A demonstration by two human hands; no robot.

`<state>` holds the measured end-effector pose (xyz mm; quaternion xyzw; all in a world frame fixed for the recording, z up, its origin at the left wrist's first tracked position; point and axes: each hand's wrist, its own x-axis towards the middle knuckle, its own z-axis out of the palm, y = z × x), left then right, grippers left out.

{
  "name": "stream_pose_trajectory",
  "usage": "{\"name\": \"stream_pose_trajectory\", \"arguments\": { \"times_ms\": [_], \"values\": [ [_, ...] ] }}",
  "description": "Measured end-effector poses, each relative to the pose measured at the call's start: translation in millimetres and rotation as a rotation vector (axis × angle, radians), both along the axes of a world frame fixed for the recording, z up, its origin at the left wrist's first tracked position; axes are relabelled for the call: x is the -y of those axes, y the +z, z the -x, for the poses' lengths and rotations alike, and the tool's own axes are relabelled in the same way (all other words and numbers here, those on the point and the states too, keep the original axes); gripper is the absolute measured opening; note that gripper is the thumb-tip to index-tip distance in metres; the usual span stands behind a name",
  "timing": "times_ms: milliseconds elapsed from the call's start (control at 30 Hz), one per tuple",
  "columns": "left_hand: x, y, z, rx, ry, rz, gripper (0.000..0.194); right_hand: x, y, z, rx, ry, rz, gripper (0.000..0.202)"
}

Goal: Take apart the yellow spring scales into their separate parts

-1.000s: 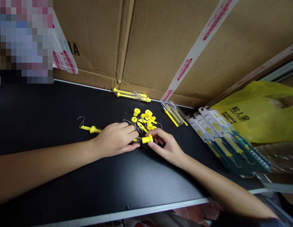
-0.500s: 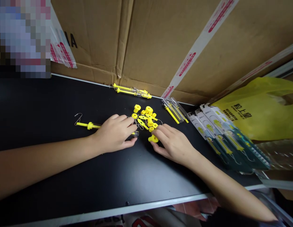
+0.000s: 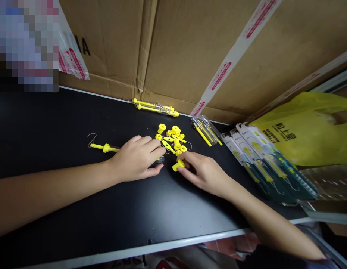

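Observation:
My left hand (image 3: 138, 157) is wrapped round the clear tube of a spring scale (image 3: 106, 148). From the left side of the fist stick out its yellow rod, collar and wire hook, while the clear tube end (image 3: 160, 160) shows on the right. Between the thumb and fingers of my right hand (image 3: 204, 171) is a yellow plastic cap (image 3: 178, 165), a short distance from that tube end. Just behind both hands lies a loose pile of yellow parts (image 3: 177, 144), with more caps, slotted pieces, springs and wire hooks among them.
Spring scales with clear tubes (image 3: 155, 107) lie along the back edge by a cardboard box (image 3: 190, 48). Nearby rest clear tubes with yellow rods (image 3: 205, 130). Printed packages (image 3: 263, 160) and a yellow plastic bag (image 3: 310, 130) stand at right on the black table (image 3: 151, 213).
My right hand has turned the yellow cap so that its narrower end points down and left, and brought it slightly leftward. My left hand stays nearly still on the spring scale.

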<state>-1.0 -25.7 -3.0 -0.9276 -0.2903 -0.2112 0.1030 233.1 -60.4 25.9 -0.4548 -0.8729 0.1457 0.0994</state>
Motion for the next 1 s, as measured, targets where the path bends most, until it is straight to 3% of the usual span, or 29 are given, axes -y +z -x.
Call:
{"name": "stream_pose_trajectory", "arguments": {
  "times_ms": [133, 267, 467, 700, 1000],
  "values": [
    [1, 3.2, 1, 0.047, -0.282, -0.142, 0.017, -1, 2.3, 2, -0.51, -0.151, 0.493, 0.025],
    [4, 4.1, 1, 0.077, -0.545, -0.246, 0.025, -4, -3.7, 4, -0.69, -0.189, 0.773, 0.028],
    [19, 0.9, -7, 0.085, -0.729, -0.208, 0.025, 0, -10.2, 9, -0.755, -0.165, 0.739, 0.025],
    [28, 1.2, -11, 0.055, -0.631, -0.194, 0.03, 9, -7.5, 18, -0.811, -0.123, 0.592, 0.018],
    [29, 0.3, -13, 0.031, -0.579, -0.244, 0.035, 10, -12.2, 22, -0.846, -0.115, 0.582, 0.018]
  ]
}}
